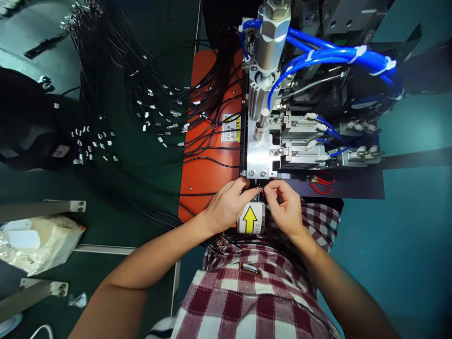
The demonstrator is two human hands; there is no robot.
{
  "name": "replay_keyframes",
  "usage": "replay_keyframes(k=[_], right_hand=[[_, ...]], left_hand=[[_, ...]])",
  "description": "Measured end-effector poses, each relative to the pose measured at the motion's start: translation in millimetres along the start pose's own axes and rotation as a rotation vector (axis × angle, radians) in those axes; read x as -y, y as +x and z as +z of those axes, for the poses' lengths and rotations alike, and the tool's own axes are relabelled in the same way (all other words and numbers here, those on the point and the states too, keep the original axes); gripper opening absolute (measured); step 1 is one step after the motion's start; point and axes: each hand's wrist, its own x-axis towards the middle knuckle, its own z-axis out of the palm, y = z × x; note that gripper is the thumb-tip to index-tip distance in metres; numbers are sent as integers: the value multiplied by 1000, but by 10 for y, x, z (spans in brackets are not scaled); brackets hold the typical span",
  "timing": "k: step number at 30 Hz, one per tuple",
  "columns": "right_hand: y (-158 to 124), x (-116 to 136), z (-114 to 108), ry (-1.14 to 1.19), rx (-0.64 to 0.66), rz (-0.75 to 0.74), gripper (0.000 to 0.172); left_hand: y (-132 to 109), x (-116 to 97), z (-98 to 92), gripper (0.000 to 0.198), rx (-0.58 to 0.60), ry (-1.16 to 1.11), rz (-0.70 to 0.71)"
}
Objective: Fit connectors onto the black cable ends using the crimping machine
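My left hand (229,203) is closed on the end of a black cable (197,194) at the front edge of the machine (259,162). Its thumb and index finger reach toward the cable's thin coloured wires (262,191). Close by on the right, my right hand (285,207) pinches at those small wires, some of them red. Just below the fingertips sits a white plate with a yellow arrow (250,218). More cable ends with bare coloured wires (221,245) lie near my lap.
Many black cables with metal connectors (173,113) spread over the orange board (205,176) and dark green table (141,188). Red-handled snips (321,182) lie right of the machine. Blue air hoses (335,56) arch above it. A plastic bag (45,240) is at the left.
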Motion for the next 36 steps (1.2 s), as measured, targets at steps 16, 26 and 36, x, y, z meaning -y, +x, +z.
replay_keyframes(k=[16,26,36], right_hand=[[38,216,-110,-256,20,74,16],[46,170,21,-180,-65,36,11],[54,246,95,-251,-65,101,12]], left_hand=[[24,-19,-8,23,-3,-45,-24],[14,-10,-8,22,-3,-36,-19],[29,-20,-18,23,-1,-53,-31]])
